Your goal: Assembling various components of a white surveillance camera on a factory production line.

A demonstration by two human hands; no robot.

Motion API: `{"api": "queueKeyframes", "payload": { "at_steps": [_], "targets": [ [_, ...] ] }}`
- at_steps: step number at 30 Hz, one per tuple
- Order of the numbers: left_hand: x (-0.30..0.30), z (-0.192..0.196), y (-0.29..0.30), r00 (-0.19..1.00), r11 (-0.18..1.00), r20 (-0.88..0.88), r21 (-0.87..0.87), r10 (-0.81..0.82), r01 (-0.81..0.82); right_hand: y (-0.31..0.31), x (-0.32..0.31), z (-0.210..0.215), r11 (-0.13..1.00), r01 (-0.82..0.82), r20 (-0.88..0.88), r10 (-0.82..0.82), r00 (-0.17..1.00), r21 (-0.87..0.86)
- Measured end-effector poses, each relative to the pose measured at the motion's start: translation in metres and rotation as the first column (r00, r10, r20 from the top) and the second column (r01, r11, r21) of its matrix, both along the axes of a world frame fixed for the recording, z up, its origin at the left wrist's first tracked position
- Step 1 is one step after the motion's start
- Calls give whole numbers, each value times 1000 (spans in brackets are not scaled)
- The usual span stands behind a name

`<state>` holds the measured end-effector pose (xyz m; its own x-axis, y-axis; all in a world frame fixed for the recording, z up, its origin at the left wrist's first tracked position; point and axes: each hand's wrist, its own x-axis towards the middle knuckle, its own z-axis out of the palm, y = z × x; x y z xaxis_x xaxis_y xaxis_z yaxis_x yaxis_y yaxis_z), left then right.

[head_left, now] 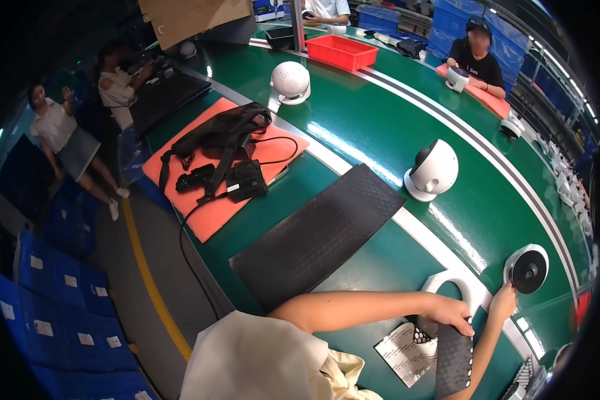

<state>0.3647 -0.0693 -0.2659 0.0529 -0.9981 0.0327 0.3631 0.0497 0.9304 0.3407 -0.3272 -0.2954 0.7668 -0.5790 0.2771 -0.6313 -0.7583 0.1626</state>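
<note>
My left hand (452, 313) is closed over the top of a dark textured strip (453, 360) that has white dots along one edge. Farther right, my right hand (503, 303) grips the lower side of a white round device with a black disc face (530, 270), its fingers partly hidden. A white ring-shaped part (457, 283) lies on the bench between the two hands, partly behind my left hand. Beside the strip is a pale printed sheet (404, 353) with a black dotted piece on it.
A black textured mat (320, 233) covers the bench to the left. Beyond it, an orange foam sheet (210, 220) carries black straps and cables (237, 160). White round devices (435, 170) stand on the green conveyor (360, 127), near a red bin (341, 53). Several people work or stand farther off.
</note>
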Motion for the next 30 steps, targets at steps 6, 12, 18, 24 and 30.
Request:
{"api": "queueKeyframes", "payload": {
  "at_steps": [6,12,18,24,30],
  "targets": [
    [-2,4,-2,998,998,42,-25,-55,56,-5,-12,-9,976,19,-8,-22,1000,-216],
    [-1,0,8,968,1000,251,25,3,-10,18,3,-22,926,-370,291,334,897,79],
    [2,2,-4,964,995,257,88,-64,43,17,5,-37,855,-516,522,420,743,47],
    [15,-4,8,975,984,201,169,-98,65,35,20,-48,852,-519,567,395,723,70],
    [9,1,4,992,963,85,262,-88,63,43,8,-37,877,-459,555,313,770,142]
  ]
}}
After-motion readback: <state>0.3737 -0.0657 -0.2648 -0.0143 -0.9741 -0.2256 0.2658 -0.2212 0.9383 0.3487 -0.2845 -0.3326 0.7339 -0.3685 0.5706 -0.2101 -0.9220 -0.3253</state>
